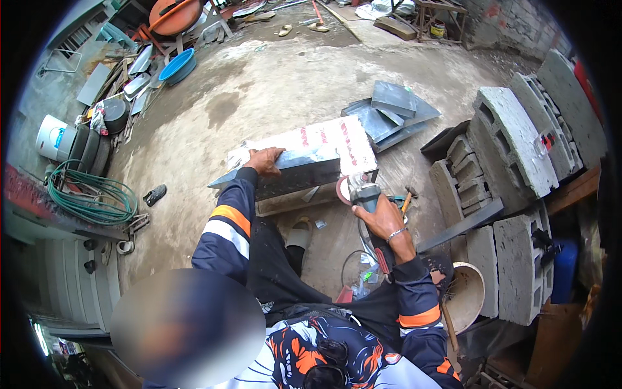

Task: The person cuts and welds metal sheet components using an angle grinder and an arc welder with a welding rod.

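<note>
In front of me a grey folded sheet-metal piece lies along a long block with a white, red-printed top. My left hand grips the metal piece near its left part, fingers over the top and thumb on the near side. My right hand is closed around the body of an angle grinder. The grinder's reddish disc is at the near right end of the block; whether it touches the metal, I cannot tell. The grinder's lower body points back toward my right knee.
Several sheet-metal pieces lie stacked beyond the block. Hollow concrete blocks stand at the right, with a hammer and a pale bucket nearer me. A green hose and a blue basin are at the left.
</note>
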The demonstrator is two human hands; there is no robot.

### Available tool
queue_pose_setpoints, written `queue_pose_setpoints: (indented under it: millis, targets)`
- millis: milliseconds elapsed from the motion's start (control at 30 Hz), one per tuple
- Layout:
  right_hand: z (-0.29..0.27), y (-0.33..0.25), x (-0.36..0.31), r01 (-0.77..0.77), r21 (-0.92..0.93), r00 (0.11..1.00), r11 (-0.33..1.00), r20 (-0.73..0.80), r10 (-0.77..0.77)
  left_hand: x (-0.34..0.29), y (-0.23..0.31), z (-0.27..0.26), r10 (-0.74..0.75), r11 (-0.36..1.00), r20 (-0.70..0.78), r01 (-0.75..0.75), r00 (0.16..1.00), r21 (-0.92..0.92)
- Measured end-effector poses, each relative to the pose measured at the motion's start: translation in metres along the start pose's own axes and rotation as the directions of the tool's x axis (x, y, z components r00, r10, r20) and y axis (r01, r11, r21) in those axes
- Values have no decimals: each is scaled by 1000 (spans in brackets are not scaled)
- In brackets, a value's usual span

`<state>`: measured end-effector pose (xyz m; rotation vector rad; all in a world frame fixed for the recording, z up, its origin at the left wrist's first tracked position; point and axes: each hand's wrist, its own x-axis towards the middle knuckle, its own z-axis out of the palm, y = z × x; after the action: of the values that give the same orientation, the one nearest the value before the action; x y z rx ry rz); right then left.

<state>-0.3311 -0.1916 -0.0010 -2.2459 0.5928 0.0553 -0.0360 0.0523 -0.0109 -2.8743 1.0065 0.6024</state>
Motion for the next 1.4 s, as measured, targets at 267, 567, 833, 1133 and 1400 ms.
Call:
queue_pose_setpoints:
  millis: [267, 567, 833, 1133, 1400]
  targets:
    - [-2, 53, 14, -104, 179, 987, 978, -104, 124, -10, -7, 19, 44, 999, -39, -44, 998, -1]
    - [22, 65, 62, -193, 569, 965, 799, -39, 261, -10, -12, 9, 52, 997, -8, -52, 999, -48]
    - [52, 54, 79, -212, 769, 976, 603, 129, 178, -13, -7, 4, 44, 995, -25, -46, 999, -88]
    - [46, 50, 78, -254, 722, 966, 644, 218, 137, -14, 3, -4, -8, 996, 33, 11, 999, -90]
    - [32, 34, 68, -188, 661, 982, 726, 139, 127, -12, -8, 0, -6, 990, 35, 11, 999, -139]
